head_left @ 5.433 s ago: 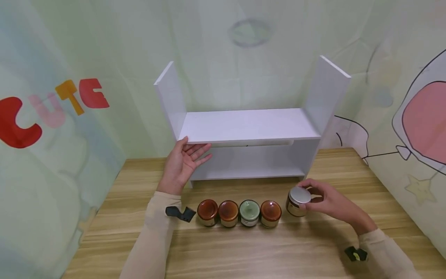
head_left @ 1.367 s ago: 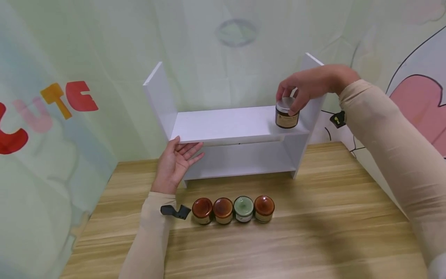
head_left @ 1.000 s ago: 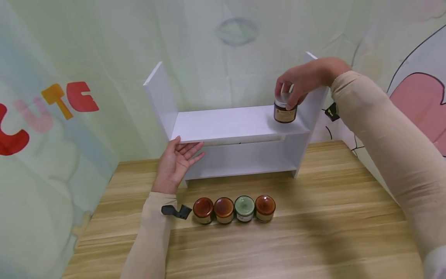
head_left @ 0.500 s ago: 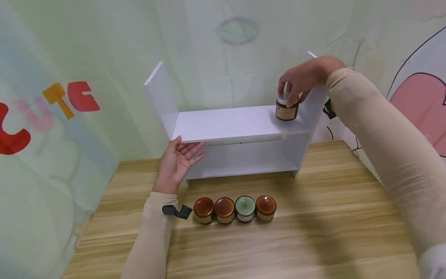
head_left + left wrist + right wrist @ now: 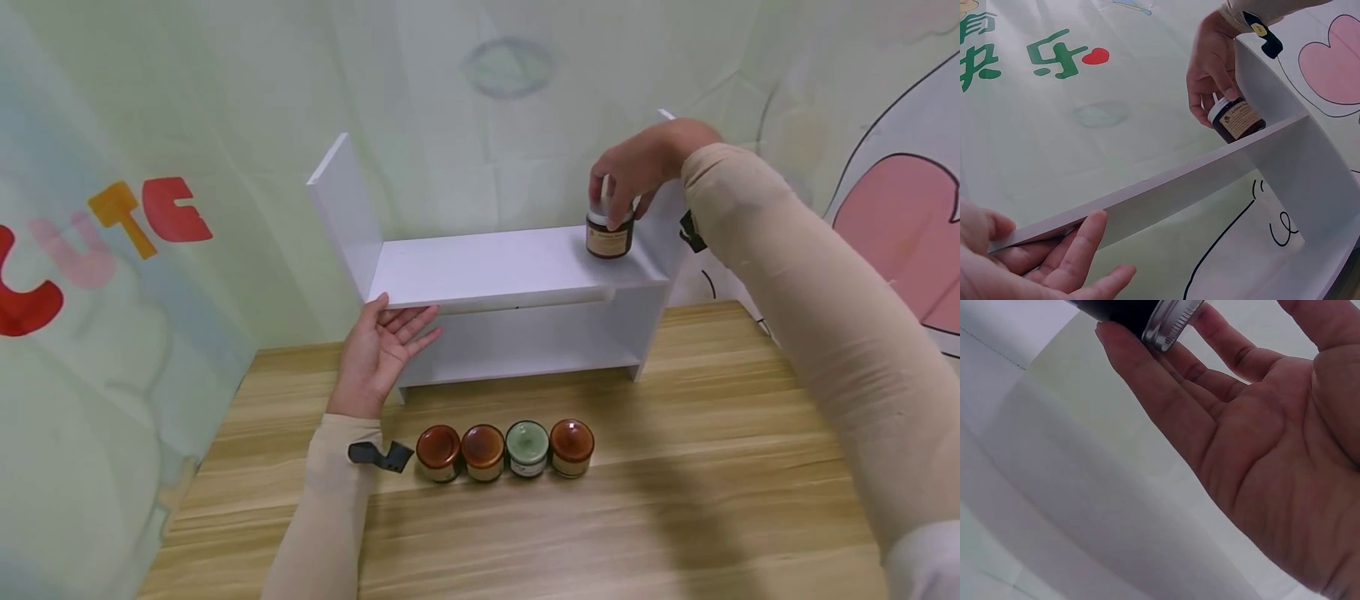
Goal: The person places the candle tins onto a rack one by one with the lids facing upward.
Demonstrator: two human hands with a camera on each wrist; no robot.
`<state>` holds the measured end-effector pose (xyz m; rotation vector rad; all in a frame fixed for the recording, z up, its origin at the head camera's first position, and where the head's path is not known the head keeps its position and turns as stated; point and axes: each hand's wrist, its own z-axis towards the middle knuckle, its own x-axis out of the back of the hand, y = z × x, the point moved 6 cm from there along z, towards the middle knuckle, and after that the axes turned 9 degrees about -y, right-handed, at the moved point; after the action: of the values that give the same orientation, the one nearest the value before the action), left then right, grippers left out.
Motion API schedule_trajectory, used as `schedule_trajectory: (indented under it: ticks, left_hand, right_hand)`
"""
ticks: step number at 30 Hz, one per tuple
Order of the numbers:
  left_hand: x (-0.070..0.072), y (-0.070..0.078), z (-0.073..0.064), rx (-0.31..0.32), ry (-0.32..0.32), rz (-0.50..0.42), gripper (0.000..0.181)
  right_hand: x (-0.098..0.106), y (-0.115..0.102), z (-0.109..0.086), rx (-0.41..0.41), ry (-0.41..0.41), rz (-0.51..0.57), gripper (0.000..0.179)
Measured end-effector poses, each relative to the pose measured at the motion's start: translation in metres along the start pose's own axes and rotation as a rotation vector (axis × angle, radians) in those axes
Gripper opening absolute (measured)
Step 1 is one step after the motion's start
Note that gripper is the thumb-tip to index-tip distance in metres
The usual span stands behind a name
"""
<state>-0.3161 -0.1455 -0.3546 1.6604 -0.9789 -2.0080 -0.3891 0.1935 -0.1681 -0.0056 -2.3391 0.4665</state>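
Note:
Up on the right end of the white shelf's upper board (image 5: pixel 480 262) is a dark jar (image 5: pixel 609 243) with a silver lid and a tan label. My right hand (image 5: pixel 641 167) holds it from above, fingers and thumb around the lid; the right wrist view shows the ribbed lid (image 5: pixel 1172 322) at the fingers. At the board's left front corner, my left hand (image 5: pixel 375 358) grips the edge, thumb on top and fingers underneath. Below on the table, several jars stand in a row: a red-brown jar (image 5: pixel 438 450), two more like it and a green-topped jar (image 5: pixel 527 446).
The shelf has upright side panels, the left one (image 5: pixel 348 217) rising above the board, and a lower board (image 5: pixel 525 342) near the table. Under everything lies a wood-grain table (image 5: pixel 525 533). Printed cloth walls (image 5: pixel 450 108) stand behind and at both sides.
The silver-lidded jar has gone from the table's right side up to the upper board in my right hand. Over the last second it has shifted slightly backward. My left hand keeps its place.

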Motion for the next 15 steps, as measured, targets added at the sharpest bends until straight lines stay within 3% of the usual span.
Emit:
schedule_trajectory:
  ticks: [15]
  left_hand:
    - [-0.003,-0.003,0.0,-0.005,-0.004,-0.006,0.031]
  right_hand:
    - [0.004,0.012,0.006,-0.048,-0.013,-0.032,0.058]
